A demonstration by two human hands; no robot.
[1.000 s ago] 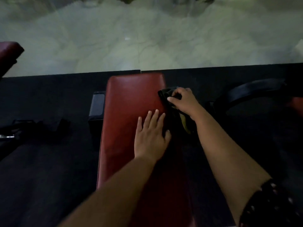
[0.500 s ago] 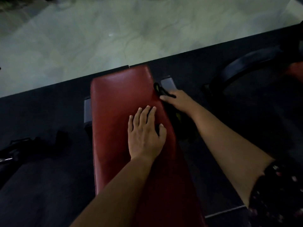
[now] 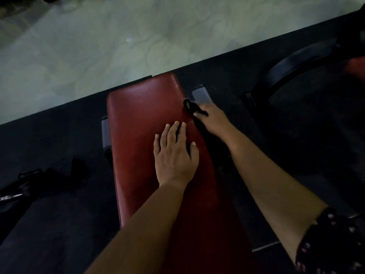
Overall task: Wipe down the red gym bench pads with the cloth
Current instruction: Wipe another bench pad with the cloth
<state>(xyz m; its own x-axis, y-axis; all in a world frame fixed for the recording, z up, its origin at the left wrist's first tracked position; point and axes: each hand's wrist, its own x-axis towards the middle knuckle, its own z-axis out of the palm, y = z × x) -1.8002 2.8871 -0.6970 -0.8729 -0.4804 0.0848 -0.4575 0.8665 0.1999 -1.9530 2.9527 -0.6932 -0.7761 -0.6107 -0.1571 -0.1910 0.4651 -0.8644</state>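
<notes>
The red bench pad [image 3: 142, 119] runs from the bottom middle of the view up to the edge of the dark mat. My left hand [image 3: 174, 155] lies flat on it with the fingers straight, right of the pad's middle. My right hand [image 3: 212, 120] grips a dark cloth [image 3: 190, 106] against the pad's right side edge, near the far end. Most of the cloth hangs in shadow below that hand and is hard to make out.
Grey frame feet [image 3: 200, 94] stick out on both sides of the pad's far end. A black curved bar [image 3: 292, 64] of another machine stands at the right. Dark gear [image 3: 29, 182] lies on the mat at the left. Pale floor [image 3: 138, 36] lies beyond the mat.
My right hand with the cloth slid off the pad's top onto its right side edge. The left hand stayed flat on the pad. The view swung left and tilted.
</notes>
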